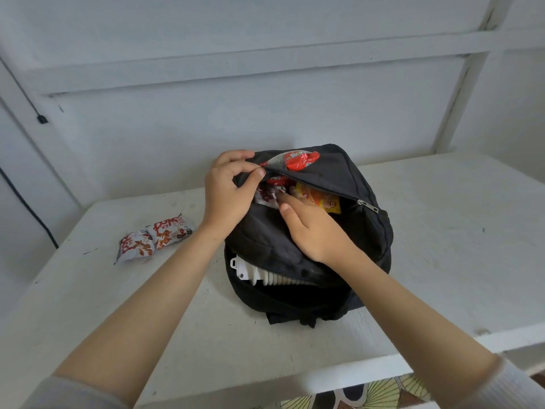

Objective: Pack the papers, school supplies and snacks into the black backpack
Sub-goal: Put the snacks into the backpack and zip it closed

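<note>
Two bare hands work at a black fabric backpack (259, 243) slumped near the middle of a white painted tabletop (442, 231), seen from the head camera (the only view given). The left hand (233, 187) has its grip pinched together: thumb and forefinger clamp the upper edge of the front pocket's opening, by the zip track, holding it up. The right hand (312, 228) lies over the pocket's lower lip, thumb outside and fingers (292, 202) pushed in among the packets. I cannot tell whether that grip is closed on anything, since the fingertips are hidden.

Inside the open pocket a red-and-white snack packet (267, 194) touches the right fingers, with a yellow-orange snack packet (324, 203) just beside it. A red foil packet (300, 159) pokes out above the pocket flap, on the far side of the bag. A metal zip pull (367, 205) sits at the right end of the pocket opening. Nearer the person the main compartment gapes unzipped, and a white ribbed plastic item (256, 273) shows at its left end.

Two white-and-orange snack packets (153, 239) lie side by side, touching each other, on the tabletop left of the backpack and apart from it. A black cable (29, 208) runs down the wall at the far left.
</note>
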The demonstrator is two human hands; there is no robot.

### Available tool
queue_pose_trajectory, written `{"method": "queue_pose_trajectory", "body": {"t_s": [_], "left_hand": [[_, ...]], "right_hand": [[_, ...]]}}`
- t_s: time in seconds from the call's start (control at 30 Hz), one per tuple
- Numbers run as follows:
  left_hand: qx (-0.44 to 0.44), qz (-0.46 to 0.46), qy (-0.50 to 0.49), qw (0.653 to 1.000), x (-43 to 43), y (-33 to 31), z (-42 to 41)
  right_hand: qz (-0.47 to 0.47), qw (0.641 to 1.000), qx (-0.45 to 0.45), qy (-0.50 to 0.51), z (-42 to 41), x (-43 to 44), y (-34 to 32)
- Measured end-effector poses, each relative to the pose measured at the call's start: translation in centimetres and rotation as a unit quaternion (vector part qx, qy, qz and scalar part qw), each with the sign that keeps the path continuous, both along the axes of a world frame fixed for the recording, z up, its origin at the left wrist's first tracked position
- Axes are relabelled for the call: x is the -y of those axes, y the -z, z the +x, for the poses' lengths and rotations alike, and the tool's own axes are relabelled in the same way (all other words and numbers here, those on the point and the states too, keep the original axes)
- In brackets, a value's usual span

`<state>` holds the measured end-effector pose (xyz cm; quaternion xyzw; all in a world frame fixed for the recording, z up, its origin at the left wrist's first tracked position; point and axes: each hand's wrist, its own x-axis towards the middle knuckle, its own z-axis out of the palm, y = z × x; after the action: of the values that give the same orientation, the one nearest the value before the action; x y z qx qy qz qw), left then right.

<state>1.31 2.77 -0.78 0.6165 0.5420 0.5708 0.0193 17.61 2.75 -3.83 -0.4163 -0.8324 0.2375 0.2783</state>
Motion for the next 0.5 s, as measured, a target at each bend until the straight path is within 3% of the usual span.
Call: {"method": "queue_pose_trajectory", "body": {"t_s": [0.07,0.27,0.5], "left_hand": [[0.000,-0.004,0.004,1.000,0.1,-0.1,0.0],[-0.007,-0.008,0.005,1.000,0.4,0.0,0.0],[-0.009,-0.011,0.001,1.000,0.5,-0.2,-0.2]], "right_hand": [[-0.013,1.000,0.014,0.017,-0.2,-0.1,-0.2],[-0.127,0.989,-0.004,-0.070,-0.9,-1.3,-1.2],[-0.160,0.981,0.076,-0.080,-2.0,-3.5,-1.5]]}}
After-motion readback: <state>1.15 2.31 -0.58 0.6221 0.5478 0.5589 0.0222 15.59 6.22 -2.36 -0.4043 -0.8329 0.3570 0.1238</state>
